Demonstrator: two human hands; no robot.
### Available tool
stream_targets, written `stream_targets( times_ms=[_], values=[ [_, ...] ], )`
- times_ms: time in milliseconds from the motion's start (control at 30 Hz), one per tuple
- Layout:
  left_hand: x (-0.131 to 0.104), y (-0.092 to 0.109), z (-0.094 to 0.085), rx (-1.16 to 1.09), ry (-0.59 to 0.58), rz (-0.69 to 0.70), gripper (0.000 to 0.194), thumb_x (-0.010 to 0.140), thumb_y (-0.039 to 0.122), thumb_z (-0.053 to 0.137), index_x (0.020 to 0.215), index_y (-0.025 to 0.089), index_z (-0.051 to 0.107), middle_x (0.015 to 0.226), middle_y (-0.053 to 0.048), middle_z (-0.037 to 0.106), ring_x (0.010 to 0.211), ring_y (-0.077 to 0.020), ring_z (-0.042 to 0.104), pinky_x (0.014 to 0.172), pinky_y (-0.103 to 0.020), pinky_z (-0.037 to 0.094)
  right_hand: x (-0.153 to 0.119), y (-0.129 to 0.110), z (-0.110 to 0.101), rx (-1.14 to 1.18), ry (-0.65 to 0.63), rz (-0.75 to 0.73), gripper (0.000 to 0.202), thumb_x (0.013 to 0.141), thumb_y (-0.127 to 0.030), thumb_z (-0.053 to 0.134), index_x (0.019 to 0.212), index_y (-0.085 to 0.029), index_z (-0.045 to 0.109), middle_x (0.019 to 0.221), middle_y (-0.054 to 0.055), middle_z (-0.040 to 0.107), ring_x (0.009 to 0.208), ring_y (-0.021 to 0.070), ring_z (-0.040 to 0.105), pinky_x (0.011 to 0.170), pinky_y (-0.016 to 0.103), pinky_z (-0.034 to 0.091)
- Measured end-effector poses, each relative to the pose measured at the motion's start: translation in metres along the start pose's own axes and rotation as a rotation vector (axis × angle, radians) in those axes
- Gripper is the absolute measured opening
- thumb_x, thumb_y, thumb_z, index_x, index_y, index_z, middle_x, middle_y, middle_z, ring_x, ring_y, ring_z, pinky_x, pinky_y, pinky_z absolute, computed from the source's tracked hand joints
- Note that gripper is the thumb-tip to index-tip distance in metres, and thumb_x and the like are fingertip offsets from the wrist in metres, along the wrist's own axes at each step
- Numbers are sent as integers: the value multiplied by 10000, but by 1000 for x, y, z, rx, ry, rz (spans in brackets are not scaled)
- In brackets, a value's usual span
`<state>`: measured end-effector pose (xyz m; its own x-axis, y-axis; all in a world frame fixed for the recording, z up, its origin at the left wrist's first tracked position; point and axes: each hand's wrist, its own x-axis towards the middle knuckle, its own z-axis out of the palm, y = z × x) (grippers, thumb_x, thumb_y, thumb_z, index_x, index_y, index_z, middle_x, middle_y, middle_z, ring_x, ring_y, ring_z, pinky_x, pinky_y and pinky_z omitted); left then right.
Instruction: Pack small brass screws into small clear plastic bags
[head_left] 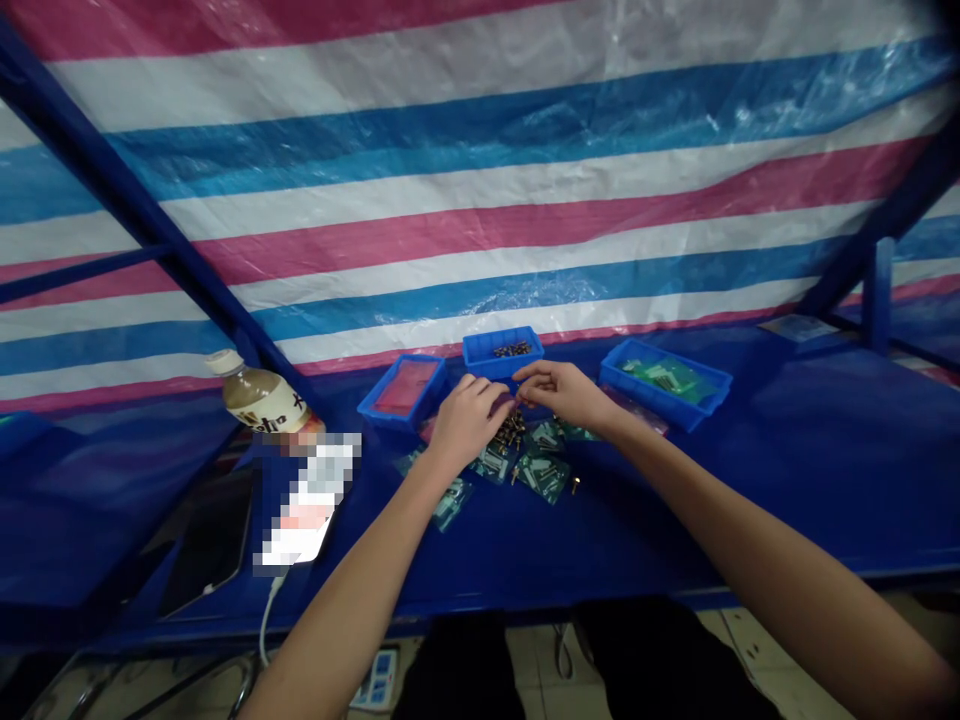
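My left hand (471,412) and my right hand (561,390) meet over the middle of the blue table, fingertips almost touching. Both have their fingers closed in a pinch; whatever lies between them is too small to make out. Just below sits a pile of small brass screw-like pieces (513,430), partly covered by my left hand. Around it lie several small clear packets with green and pale parts, one packet (544,476) in front of the pile and another packet (452,503) beside my left wrist. A single brass piece (576,485) lies apart on the right.
Behind my hands stand a blue bin (382,416) with red packets, a blue bin (480,352) with brass pieces and a blue bin (651,402) with green packets. At left are a drink bottle (262,398), a lit phone (307,510) on a white cable and a dark tablet-like slab (210,535).
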<state>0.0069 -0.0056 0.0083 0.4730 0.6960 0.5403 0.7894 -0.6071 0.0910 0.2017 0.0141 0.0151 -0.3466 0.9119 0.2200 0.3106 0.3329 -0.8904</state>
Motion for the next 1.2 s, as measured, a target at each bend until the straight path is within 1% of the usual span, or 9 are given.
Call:
stream_targets(
  times_ms=[100,167,367,467,600,667,800,1033,1200],
  values=[
    [0,2,-1,-26,20,5,240,907,378,524,1053,209,611,921,-40,645,926,-201,526,777,-322,465,-2,-6,5,206,-30,76,235,805,-206,608,1032,-149,628,837,61,716,747,164,669,757,318,554],
    [0,3,-1,-40,39,6,238,902,381,534,1048,209,609,935,-38,647,923,-199,526,788,-327,465,-3,-9,7,275,-40,108,245,808,-211,619,1046,-156,628,894,68,720,807,167,676,792,320,558],
    [0,4,-2,-67,79,22,192,928,330,494,994,205,624,933,-36,649,915,-190,527,792,-319,465,-6,-12,9,298,-80,135,187,829,-232,615,1003,-169,644,867,61,720,843,169,681,822,322,558],
    [-1,4,-1,-60,78,21,187,934,310,486,989,201,628,937,-36,648,917,-189,527,788,-317,465,-5,-10,6,195,-71,75,158,848,-271,590,950,-166,650,799,58,714,787,172,682,741,308,558],
    [-1,3,0,-45,75,27,184,931,301,490,985,195,630,934,-47,647,914,-192,527,777,-324,465,-4,-8,1,-157,2,-83,141,842,-291,588,836,-175,668,778,42,709,720,164,661,658,281,506],
    [-1,3,1,-48,79,40,172,929,280,495,995,194,628,941,-49,645,919,-191,528,780,-324,468,-5,-9,1,-262,8,-130,141,845,-287,581,831,-180,672,781,32,711,714,156,652,647,267,481],
    [-1,1,3,-68,81,57,160,924,264,503,1006,205,627,960,-38,651,920,-186,528,787,-323,477,-6,-9,1,-333,-4,-163,149,857,-264,549,855,-178,671,763,26,706,678,144,627,612,251,449],
    [-1,1,3,-85,79,14,196,929,282,494,1061,211,619,995,-33,653,955,-188,534,818,-328,480,-5,-9,-2,-380,-24,-200,154,836,-245,559,868,-192,700,825,27,723,746,158,645,691,263,457],
    [0,2,1,-110,73,-9,189,922,322,509,1025,217,628,976,-28,653,940,-184,540,820,-334,482,-5,-8,-4,-411,-27,-227,152,827,-234,574,845,-197,720,816,24,731,731,152,643,692,262,450]
  ],
)
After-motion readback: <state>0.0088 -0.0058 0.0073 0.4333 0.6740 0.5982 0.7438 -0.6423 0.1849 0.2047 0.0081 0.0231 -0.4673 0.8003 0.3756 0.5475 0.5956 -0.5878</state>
